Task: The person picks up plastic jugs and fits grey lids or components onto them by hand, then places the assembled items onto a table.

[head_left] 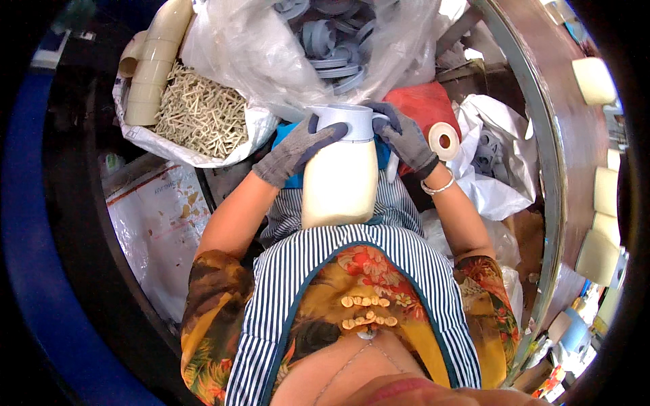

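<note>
A cream, smooth-sided jug body (340,183) rests upright in my lap, its base against the striped apron. Around its top sits a pale blue-grey spouted collar (352,124). My left hand (298,150), in a grey glove, is closed on the collar's left side, thumb across its front. On the other side my right hand (406,139), gloved likewise, grips the collar near a small loop-like projection. Some of its fingers are hidden behind the rim.
Ahead, a clear plastic bag (250,47) holds several blue-grey rings and collars. A white sack (203,159) of short beige sticks and cream tubes stands at left. At right are a red bag (413,101), a cream ring (444,141), a white bag (501,115) and a metal-edged table (552,155) bearing cream bodies.
</note>
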The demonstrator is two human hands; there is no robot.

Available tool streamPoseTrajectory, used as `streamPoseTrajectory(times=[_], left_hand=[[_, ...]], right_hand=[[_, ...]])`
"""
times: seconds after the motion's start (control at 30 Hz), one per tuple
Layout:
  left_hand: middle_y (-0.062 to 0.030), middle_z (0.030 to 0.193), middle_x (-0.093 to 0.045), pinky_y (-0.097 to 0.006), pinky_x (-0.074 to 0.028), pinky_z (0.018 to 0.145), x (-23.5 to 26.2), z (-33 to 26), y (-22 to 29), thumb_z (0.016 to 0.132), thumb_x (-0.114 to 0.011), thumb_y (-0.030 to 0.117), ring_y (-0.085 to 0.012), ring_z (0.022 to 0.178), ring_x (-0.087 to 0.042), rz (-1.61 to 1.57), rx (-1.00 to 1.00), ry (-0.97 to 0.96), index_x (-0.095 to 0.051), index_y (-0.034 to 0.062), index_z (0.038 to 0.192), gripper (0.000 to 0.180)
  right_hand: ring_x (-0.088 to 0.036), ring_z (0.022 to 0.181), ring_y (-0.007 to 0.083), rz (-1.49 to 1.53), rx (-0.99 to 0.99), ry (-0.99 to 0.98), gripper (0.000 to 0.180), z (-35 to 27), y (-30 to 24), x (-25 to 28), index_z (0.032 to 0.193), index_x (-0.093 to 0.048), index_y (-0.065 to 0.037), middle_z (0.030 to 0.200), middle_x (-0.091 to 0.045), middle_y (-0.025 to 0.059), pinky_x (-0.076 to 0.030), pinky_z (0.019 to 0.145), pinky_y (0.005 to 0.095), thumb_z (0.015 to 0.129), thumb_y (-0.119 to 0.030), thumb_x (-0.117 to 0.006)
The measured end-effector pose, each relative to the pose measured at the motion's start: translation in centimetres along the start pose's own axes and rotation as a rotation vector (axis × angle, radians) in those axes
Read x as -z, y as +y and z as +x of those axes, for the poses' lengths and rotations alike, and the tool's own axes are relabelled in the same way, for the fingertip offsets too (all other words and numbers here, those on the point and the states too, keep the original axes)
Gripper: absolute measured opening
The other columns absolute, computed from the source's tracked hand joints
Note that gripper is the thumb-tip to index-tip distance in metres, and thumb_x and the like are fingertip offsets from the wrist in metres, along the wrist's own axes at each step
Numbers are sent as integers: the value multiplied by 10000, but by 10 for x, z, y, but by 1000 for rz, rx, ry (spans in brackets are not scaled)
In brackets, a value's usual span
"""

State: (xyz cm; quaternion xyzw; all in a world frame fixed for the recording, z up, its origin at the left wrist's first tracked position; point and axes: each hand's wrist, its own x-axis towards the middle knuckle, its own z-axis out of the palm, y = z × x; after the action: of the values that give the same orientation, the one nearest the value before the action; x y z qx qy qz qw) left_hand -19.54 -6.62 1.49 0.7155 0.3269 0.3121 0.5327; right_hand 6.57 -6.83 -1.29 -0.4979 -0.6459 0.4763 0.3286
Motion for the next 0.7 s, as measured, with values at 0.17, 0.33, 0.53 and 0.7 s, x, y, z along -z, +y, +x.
streamPoseTrajectory(times=[0.17,0.33,0.53,0.7], left_hand=[[-144,1227,-565,-325,-478,936,-3,-14,40,806,-736,275,-201,1096,-569,-551,370,261,-414,-54,1339,704],[-147,1181,-609,-335,-492,921,12,41,78,747,-744,141,-211,1067,-594,-372,205,389,-504,-35,1278,609],[-147,1259,-529,-402,-400,1025,-65,151,38,552,-913,339,-280,1176,-515,98,-437,257,-426,36,1327,965],[-163,1326,-497,-433,-355,1086,-119,173,-6,570,-892,389,-332,1259,-463,198,-453,207,-383,39,1375,1015]], right_hand=[[-605,854,300,-798,123,593,557,-49,-7,54,1247,-568,-74,1010,-632,124,-472,804,415,814,-407,-679],[-496,1101,300,-1296,63,418,680,-93,84,63,1334,-528,-135,1086,-602,107,-316,1024,524,754,-452,-688],[-490,1176,221,47,29,891,466,-121,56,107,1312,-472,-7,1289,-520,114,-374,1030,334,913,-188,-630],[-489,1200,225,-244,117,970,549,-128,-62,145,1328,-456,-7,1307,-509,113,-369,1055,353,851,-116,-704]])
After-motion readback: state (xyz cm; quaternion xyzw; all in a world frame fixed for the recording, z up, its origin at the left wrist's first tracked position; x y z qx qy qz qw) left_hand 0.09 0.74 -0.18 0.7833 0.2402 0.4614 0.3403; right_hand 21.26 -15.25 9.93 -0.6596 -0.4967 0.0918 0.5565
